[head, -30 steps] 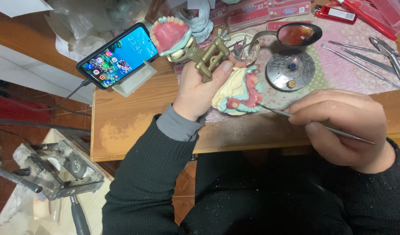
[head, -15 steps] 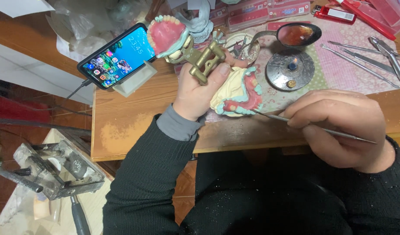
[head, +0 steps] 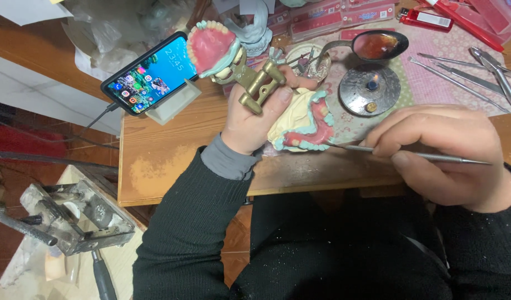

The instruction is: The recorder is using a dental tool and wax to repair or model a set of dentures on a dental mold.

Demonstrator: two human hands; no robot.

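We see wooden bench (head: pixel 183 161), worn, pale patch near front edge. Left hand (head: pixel 255 119) wrapped round brass articulator (head: pixel 258 83), opened out: upper denture model (head: pixel 211 47) tipped back toward phone (head: pixel 150 75) on stand, lower denture model (head: pixel 302 119) beside palm. Right hand (head: pixel 441 153) pinched shut on thin metal instrument (head: pixel 377 151), tip touching lower model's teeth. Patterned mat (head: pixel 433 83) carries round burner (head: pixel 369 89), spoon (head: pixel 372 45), steel tools (head: pixel 466 66). Red lighter (head: pixel 427 18) at back. Below bench: tiled floor (head: pixel 236 236), metal press (head: pixel 72 216) at left.
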